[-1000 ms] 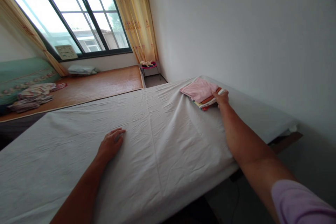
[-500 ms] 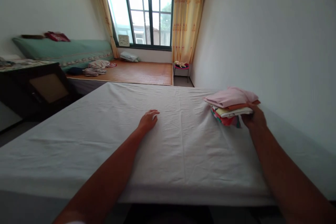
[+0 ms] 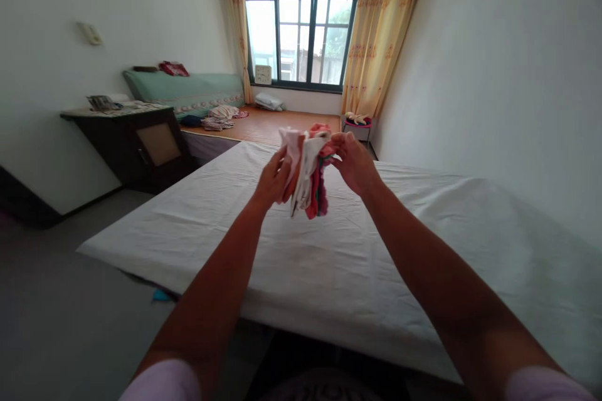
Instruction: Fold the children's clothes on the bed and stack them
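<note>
Above the white sheet (image 3: 329, 288), both arms reach forward: the left hand (image 3: 273, 178) clasps the pink side of the folded cloths (image 3: 306, 169), and the right hand (image 3: 355, 163) holds their red side with bent fingers. Half a second ago the right hand alone had them, farther right; now they stand on edge between both hands. Beyond are a mat-topped bed (image 3: 291, 122), a dark cabinet (image 3: 123, 153) and a stool (image 3: 361, 125).
</note>
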The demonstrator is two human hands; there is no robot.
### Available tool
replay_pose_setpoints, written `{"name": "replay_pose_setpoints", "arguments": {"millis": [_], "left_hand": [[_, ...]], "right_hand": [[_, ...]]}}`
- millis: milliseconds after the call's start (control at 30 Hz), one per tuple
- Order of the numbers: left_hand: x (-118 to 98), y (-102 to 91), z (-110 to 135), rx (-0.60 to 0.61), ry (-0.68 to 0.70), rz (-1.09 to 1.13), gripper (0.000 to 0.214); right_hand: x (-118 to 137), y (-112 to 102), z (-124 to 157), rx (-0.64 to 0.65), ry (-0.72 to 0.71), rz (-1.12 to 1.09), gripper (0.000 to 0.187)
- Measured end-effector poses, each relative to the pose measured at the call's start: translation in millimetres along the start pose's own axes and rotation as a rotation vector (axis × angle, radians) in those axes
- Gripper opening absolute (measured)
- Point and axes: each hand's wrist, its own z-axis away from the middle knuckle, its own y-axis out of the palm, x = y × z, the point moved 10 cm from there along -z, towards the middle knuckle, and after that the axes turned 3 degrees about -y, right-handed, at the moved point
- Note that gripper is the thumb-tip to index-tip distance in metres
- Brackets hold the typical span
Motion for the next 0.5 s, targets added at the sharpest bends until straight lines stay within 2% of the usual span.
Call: {"name": "replay_pose_setpoints", "arguments": {"millis": [100, 133, 200, 267, 333, 433, 500], "left_hand": [[35.8, -66.0, 12.7, 0.040, -0.158, -0.064, 0.054], [52.1, -82.3, 22.6, 0.077, -0.227, -0.088, 0.054], [82.7, -112.0, 45.5, 0.073, -0.339, -0.090, 0.057], [108.8, -125.8, 66.3, 0.099, -0.424, -0.090, 0.054], [125.0, -130.0, 76.9, 0.127, -0.451, -0.120, 0.046], [130.7, -129.4, 72.6, 0.145, -0.417, -0.215, 0.036], [127.5, -125.7, 63.6, 0.152, -0.394, -0.290, 0.030]], "right_hand": [[-26.3, 4.7, -1.3, -0.067, 0.063, -0.034, 0.040], [-39.4, 2.6, 0.6, -0.075, 0.100, 0.008, 0.039], [-68.4, 3.6, 7.0, -0.030, 0.183, 0.155, 0.036], [-94.6, 17.1, 15.2, 0.093, 0.243, 0.327, 0.036], [-112.8, 39.3, 22.5, 0.223, 0.254, 0.480, 0.037], [-131.0, 77.1, 28.4, 0.373, 0.222, 0.722, 0.036], [-142.0, 100.1, 30.0, 0.456, 0.188, 0.887, 0.026]]}}
